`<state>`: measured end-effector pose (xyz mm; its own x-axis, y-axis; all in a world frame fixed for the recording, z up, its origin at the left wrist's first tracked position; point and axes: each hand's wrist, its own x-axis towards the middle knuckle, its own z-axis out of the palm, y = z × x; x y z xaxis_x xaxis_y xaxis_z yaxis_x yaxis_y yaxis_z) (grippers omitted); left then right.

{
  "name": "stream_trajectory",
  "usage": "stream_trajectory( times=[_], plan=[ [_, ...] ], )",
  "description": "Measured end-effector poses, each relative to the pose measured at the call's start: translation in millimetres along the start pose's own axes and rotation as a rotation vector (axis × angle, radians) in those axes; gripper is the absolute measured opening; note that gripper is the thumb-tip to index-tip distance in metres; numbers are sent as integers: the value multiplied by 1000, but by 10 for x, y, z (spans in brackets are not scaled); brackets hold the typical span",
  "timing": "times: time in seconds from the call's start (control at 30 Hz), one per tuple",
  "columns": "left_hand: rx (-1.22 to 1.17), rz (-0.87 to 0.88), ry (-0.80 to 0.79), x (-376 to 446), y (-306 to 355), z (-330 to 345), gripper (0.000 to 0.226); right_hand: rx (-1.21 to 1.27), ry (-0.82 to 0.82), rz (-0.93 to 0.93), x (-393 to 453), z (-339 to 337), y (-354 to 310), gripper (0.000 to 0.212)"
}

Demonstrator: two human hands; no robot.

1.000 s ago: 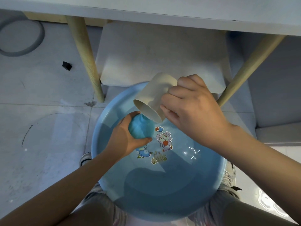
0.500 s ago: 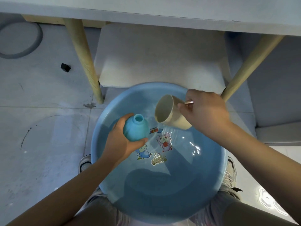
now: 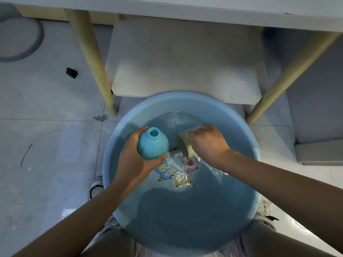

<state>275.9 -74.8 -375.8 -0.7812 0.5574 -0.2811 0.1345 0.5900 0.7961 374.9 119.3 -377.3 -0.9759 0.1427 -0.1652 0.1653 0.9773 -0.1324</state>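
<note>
A round blue basin (image 3: 248, 143) holding water sits between my knees, with cartoon stickers on its bottom. My left hand (image 3: 133, 160) grips a small turquoise vase (image 3: 152, 145) upright above the water at the basin's left, its narrow mouth pointing up. My right hand (image 3: 207, 143) holds a beige cup (image 3: 184, 143) tipped on its side, dipped into the water just right of the vase. The water ripples around the cup. My right hand hides much of the cup.
A white stool (image 3: 183, 58) with two slanted wooden legs (image 3: 92, 60) stands just behind the basin under a white tabletop. A small black block (image 3: 71, 72) lies on the tiled floor at the left. My shoes show beside the basin.
My right hand has lowered the cup from above the vase down into the water. The left hand has raised the vase a little and turned its mouth upward.
</note>
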Motion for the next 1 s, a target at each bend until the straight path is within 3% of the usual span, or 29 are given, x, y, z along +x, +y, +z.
stream_trajectory(
  times=[0.1,0.2,0.27,0.43,0.63,0.83,1.0],
  plan=[
    [-7,3,8,8,-12,-7,84,48,35,-99,15,55,-61,42],
    [-38,0,21,6,-16,-11,81,185,36,-62,-3,46,-2,38],
    [-63,-6,33,-4,-19,-16,79,337,60,67,-19,37,117,27],
    [-100,-15,65,-32,-11,-6,78,739,-72,514,-159,-45,354,37],
    [-117,-12,92,0,18,21,75,1069,33,706,-249,-140,460,31],
    [-66,-16,58,12,28,50,78,1085,232,696,-183,-357,390,35],
    [-43,-11,39,33,37,46,81,985,275,663,-190,-506,342,29]
  ],
)
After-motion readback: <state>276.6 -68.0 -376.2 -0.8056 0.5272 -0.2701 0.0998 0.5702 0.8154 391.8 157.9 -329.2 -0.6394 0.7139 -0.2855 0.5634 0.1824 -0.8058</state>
